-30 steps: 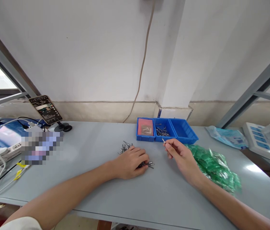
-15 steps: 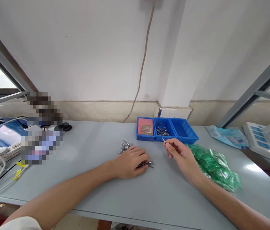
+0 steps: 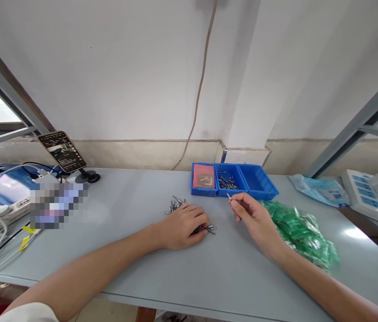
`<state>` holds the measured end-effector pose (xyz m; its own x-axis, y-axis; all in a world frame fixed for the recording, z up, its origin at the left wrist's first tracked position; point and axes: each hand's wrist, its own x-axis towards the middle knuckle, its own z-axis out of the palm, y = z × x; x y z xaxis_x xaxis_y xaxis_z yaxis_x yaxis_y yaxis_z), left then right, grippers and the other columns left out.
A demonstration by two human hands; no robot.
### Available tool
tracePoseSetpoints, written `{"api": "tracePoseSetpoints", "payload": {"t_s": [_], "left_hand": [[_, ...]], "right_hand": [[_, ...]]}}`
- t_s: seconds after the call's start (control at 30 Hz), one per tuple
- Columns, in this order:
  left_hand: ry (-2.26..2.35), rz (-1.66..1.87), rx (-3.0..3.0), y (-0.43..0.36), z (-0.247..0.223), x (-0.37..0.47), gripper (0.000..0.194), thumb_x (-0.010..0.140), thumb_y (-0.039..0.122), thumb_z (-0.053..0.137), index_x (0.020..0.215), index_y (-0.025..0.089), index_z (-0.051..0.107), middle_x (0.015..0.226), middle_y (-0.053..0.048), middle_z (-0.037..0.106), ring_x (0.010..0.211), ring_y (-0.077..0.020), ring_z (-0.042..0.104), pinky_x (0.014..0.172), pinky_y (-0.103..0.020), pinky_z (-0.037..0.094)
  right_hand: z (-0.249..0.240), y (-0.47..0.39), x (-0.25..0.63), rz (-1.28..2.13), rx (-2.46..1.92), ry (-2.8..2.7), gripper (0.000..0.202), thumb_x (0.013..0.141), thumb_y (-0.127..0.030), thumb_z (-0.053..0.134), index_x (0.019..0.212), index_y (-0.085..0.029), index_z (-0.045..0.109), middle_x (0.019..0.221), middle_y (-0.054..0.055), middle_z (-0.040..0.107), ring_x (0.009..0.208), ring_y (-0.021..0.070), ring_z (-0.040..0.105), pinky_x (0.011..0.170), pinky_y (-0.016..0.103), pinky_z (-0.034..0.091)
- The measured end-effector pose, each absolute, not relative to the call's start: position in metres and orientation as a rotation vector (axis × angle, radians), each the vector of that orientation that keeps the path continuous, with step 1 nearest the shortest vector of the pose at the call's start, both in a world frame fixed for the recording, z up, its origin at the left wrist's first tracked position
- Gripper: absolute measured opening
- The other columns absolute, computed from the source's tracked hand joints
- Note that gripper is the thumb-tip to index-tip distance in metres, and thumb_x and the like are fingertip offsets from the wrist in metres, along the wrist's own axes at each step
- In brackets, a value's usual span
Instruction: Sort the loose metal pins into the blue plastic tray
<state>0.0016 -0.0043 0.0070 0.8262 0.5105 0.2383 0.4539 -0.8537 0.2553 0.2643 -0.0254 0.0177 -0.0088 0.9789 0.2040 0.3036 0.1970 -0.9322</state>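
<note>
My left hand (image 3: 186,227) lies palm down over a loose pile of small metal pins (image 3: 174,205), its fingers curled around them. More of the slim, silvery pieces (image 3: 212,229) poke out beyond the thumb and fingertips; those under the palm are hidden. Further right, my right hand (image 3: 251,218) is raised just in front of the blue bins, thumb and fingers pinching one small metal pin (image 3: 228,196) whose tip points up and left. Similar pins (image 3: 228,183) lie in the middle blue bin (image 3: 224,193).
Left of the pins, a blue bin (image 3: 203,192) holds a pink sheet and a small clear packet. Another blue bin (image 3: 259,179) adjoins on the right. A green plastic bag (image 3: 304,235) lies beside my right forearm. A phone on a stand (image 3: 63,152) and power strips (image 3: 14,210) occupy the left.
</note>
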Motion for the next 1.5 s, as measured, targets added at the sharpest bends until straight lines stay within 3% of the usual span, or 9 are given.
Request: {"api": "tracePoseSetpoints", "payload": {"t_s": [0.47, 0.73, 1.23, 1.5], "left_hand": [[0.752, 0.452, 2.829, -0.0041, 0.0054, 0.0017, 0.009, 0.105, 0.03, 0.056, 0.106, 0.021, 0.056, 0.103, -0.004, 0.063, 0.095, -0.0211, 0.059, 0.085, -0.035, 0.037], [0.75, 0.457, 2.832, -0.0042, 0.0046, 0.0011, 0.008, 0.106, 0.03, 0.056, 0.106, 0.022, 0.056, 0.102, -0.003, 0.063, 0.094, -0.0207, 0.059, 0.084, -0.034, 0.037], [0.746, 0.447, 2.84, -0.004, 0.0062, 0.0014, 0.008, 0.106, 0.03, 0.056, 0.107, 0.021, 0.057, 0.102, -0.004, 0.063, 0.095, -0.0207, 0.059, 0.085, -0.034, 0.037], [0.754, 0.438, 2.839, -0.0042, 0.0055, 0.0012, 0.008, 0.106, 0.03, 0.056, 0.106, 0.021, 0.056, 0.101, -0.003, 0.062, 0.094, -0.0206, 0.059, 0.085, -0.035, 0.037]], "right_hand": [[0.0149, -0.024, 0.2659, 0.91, -1.234, -1.534, 0.025, 0.097, -0.049, 0.071, 0.095, -0.025, 0.062, 0.077, -0.002, 0.051, 0.071, 0.0177, 0.047, 0.064, 0.03, 0.042], [0.0186, -0.0247, 0.2643, 0.903, -1.235, -1.543, 0.026, 0.097, -0.05, 0.069, 0.093, -0.025, 0.062, 0.076, -0.002, 0.051, 0.069, 0.0173, 0.047, 0.063, 0.029, 0.043], [0.0113, -0.0228, 0.2682, 0.911, -1.249, -1.536, 0.035, 0.103, -0.057, 0.06, 0.099, -0.023, 0.07, 0.085, 0.003, 0.066, 0.068, 0.017, 0.056, 0.067, 0.032, 0.047], [0.0149, -0.0227, 0.266, 0.913, -1.233, -1.488, 0.033, 0.102, -0.057, 0.062, 0.101, -0.024, 0.067, 0.079, 0.0, 0.06, 0.067, 0.0154, 0.054, 0.067, 0.03, 0.046]]}}
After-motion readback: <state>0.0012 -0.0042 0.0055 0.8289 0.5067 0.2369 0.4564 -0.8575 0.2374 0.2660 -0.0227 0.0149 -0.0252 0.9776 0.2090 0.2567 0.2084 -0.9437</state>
